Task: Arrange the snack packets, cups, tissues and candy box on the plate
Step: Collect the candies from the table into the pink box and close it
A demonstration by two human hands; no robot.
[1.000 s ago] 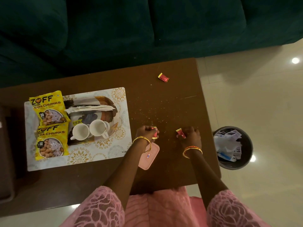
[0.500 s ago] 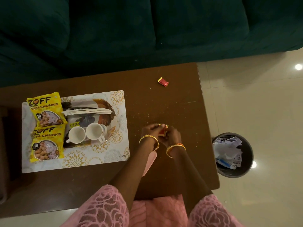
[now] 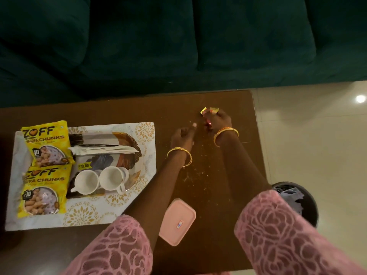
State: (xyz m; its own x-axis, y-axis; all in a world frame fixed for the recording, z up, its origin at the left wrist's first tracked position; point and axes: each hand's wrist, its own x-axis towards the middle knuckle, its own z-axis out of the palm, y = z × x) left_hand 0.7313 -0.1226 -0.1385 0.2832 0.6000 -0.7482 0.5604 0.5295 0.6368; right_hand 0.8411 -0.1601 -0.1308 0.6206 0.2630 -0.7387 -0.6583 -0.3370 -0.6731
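Note:
At the table's far right, my right hand [image 3: 218, 122] is shut on small red-and-gold candies [image 3: 208, 111]. Just left of it and apart from it, my left hand [image 3: 182, 135] rests with curled fingers and nothing visible in it. A shut pink candy box [image 3: 177, 221] lies on the table between my forearms. On the left, a patterned plate [image 3: 130, 139] holds white tissues [image 3: 103, 148] and two white cups [image 3: 86, 181] [image 3: 112, 178]. Two yellow snack packets [image 3: 47, 143] [image 3: 42, 191] lie along the plate's left side.
The plate sits on a white and gold placemat [image 3: 99, 211] on the brown table [image 3: 208, 255]. Crumbs [image 3: 198, 173] are scattered between my arms. A dark bin [image 3: 297, 199] with waste stands on the floor at the right. A dark green sofa [image 3: 178, 46] runs behind the table.
My hands came together over the table, then my right hand reached to the far candy and closed on it. My left hand moved forward beside it.

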